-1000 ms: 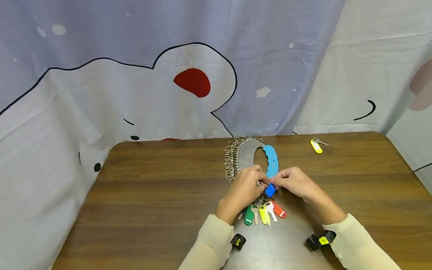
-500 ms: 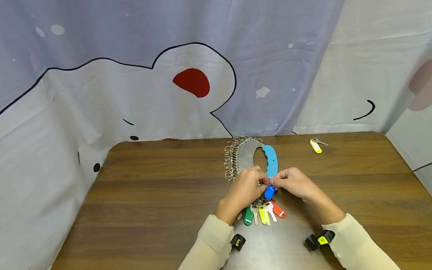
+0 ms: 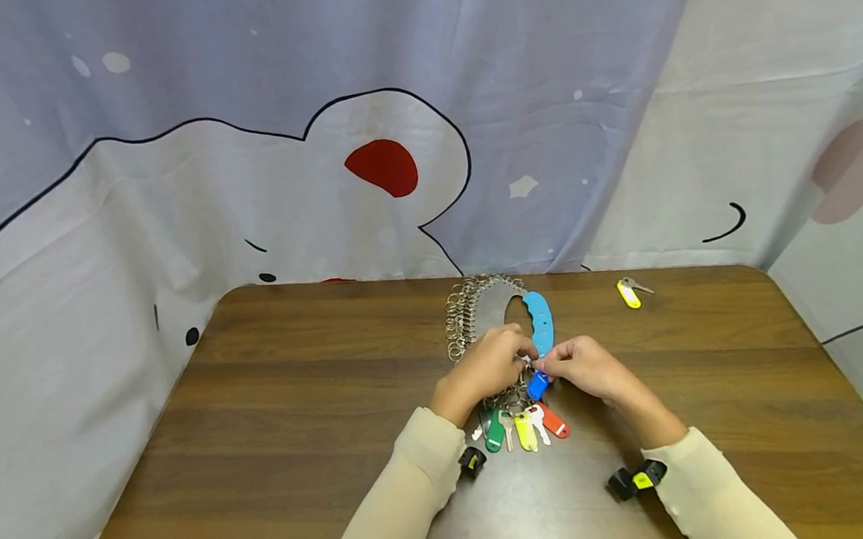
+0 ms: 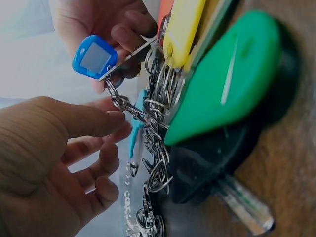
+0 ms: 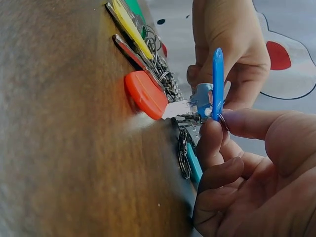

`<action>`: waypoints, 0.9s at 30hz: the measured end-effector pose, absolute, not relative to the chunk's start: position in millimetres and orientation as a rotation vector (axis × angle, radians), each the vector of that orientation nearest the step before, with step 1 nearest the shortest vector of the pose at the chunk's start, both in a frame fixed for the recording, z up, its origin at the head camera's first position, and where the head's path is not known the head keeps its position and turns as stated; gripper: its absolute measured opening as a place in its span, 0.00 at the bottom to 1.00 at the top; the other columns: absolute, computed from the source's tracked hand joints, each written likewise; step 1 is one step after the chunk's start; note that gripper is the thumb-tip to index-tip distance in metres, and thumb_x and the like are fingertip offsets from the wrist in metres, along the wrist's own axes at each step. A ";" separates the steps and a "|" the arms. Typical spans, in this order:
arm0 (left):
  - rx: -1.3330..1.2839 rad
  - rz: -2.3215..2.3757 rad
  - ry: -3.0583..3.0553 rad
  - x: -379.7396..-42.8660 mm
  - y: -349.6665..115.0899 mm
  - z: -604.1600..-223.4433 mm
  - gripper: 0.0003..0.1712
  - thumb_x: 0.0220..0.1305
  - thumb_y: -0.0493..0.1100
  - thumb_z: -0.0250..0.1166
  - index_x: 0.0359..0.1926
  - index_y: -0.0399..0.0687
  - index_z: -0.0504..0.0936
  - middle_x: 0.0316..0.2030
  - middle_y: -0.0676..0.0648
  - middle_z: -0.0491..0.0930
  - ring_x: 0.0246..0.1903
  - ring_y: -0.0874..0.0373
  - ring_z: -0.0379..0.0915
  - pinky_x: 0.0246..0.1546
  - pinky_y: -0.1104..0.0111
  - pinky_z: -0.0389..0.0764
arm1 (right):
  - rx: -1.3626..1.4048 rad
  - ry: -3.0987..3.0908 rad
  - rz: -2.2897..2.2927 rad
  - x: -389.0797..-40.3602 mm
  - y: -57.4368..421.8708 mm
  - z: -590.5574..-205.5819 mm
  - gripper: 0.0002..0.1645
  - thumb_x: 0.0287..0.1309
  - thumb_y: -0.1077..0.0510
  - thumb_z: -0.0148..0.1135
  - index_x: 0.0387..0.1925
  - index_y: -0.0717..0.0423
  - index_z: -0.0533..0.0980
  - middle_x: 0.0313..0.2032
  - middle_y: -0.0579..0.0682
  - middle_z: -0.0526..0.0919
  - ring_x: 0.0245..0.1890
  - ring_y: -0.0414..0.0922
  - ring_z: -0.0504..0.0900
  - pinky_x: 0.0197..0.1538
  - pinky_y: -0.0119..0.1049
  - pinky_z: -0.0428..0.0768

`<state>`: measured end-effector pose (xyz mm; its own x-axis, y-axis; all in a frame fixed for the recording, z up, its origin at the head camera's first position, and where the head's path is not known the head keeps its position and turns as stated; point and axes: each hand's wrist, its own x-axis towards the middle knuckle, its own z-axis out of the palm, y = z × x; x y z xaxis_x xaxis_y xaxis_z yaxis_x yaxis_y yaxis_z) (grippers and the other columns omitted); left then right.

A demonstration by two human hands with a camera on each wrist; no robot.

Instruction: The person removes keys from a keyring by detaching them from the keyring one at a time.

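Note:
A blue key tag point(image 3: 537, 385) with a key hangs from a split ring near the lower end of a key holder's light blue handle point(image 3: 541, 322). My right hand point(image 3: 585, 367) pinches that ring between thumb and index finger, the tag standing on edge in the right wrist view. My left hand point(image 3: 489, 364) has curled fingers, thumb and index tip at a small metal clasp point(image 4: 120, 102) linked to the ring; how firmly they grip is partly hidden. The holder's curved metal plate point(image 3: 491, 305) carries many clasps and rings along its outer edge.
Green point(image 3: 494, 432), yellow point(image 3: 525, 432) and red point(image 3: 553, 420) key tags with keys lie below the hands, along with a black one point(image 4: 207, 158). A separate yellow key tag point(image 3: 629, 295) with a key lies at the table's back right. A printed curtain point(image 3: 307, 203) hangs behind.
My left hand has shifted slightly left from the blue key tag, baring more of the ring and clasp. My right hand stays nearly in place; the tag hangs slightly lower.

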<state>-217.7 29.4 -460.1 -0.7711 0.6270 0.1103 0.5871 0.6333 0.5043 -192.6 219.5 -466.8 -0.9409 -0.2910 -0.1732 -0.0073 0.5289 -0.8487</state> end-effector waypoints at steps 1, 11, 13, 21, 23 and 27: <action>1.039 0.807 2.774 -218.2 29.2 -460.5 0.14 0.58 0.31 0.63 0.39 0.52 0.88 0.36 0.53 0.78 0.31 0.63 0.71 0.32 0.74 0.76 | -0.246 2.476 -1.378 -192.1 219.1 -466.5 0.19 0.62 0.54 0.63 0.23 0.67 0.80 0.19 0.50 0.77 0.21 0.40 0.65 0.23 0.31 0.60; 1.059 0.802 2.790 -220.0 28.9 -462.4 0.06 0.57 0.34 0.66 0.30 0.50 0.84 0.32 0.53 0.75 0.30 0.61 0.70 0.30 0.74 0.74 | -0.220 2.528 -1.342 -192.1 218.3 -466.3 0.16 0.61 0.56 0.63 0.24 0.64 0.82 0.22 0.55 0.81 0.25 0.44 0.72 0.28 0.34 0.68; 1.072 0.791 2.796 -220.1 29.0 -461.8 0.05 0.57 0.34 0.66 0.29 0.50 0.83 0.32 0.53 0.74 0.30 0.61 0.69 0.29 0.74 0.73 | -0.222 2.554 -1.321 -192.5 218.3 -466.5 0.15 0.61 0.56 0.63 0.23 0.63 0.82 0.21 0.56 0.80 0.24 0.43 0.71 0.26 0.33 0.67; 1.039 0.835 2.799 -219.2 28.2 -462.8 0.03 0.56 0.37 0.67 0.30 0.49 0.84 0.32 0.53 0.75 0.32 0.62 0.72 0.31 0.75 0.76 | -0.306 2.768 -1.183 -190.1 218.0 -458.5 0.11 0.59 0.55 0.64 0.24 0.56 0.83 0.23 0.48 0.82 0.23 0.42 0.72 0.26 0.36 0.71; 1.007 0.906 2.781 -219.1 28.4 -464.3 0.02 0.58 0.39 0.67 0.32 0.48 0.85 0.32 0.53 0.76 0.33 0.62 0.74 0.34 0.75 0.77 | -0.324 2.812 -1.158 -189.2 217.7 -456.8 0.10 0.59 0.55 0.65 0.25 0.55 0.84 0.24 0.48 0.83 0.24 0.42 0.73 0.27 0.36 0.72; 0.947 1.055 2.739 -219.3 29.1 -467.2 0.05 0.60 0.41 0.66 0.35 0.47 0.87 0.32 0.53 0.78 0.35 0.61 0.76 0.35 0.75 0.77 | -0.349 2.861 -1.139 -187.3 215.9 -454.9 0.09 0.58 0.54 0.66 0.26 0.54 0.84 0.24 0.48 0.85 0.23 0.41 0.74 0.27 0.37 0.72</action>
<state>-219.3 29.1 -467.2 -0.8099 0.5646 0.1591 0.5255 0.5778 0.6245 -187.3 215.9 -454.9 -0.9738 -0.2232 0.0439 -0.1923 0.7046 -0.6831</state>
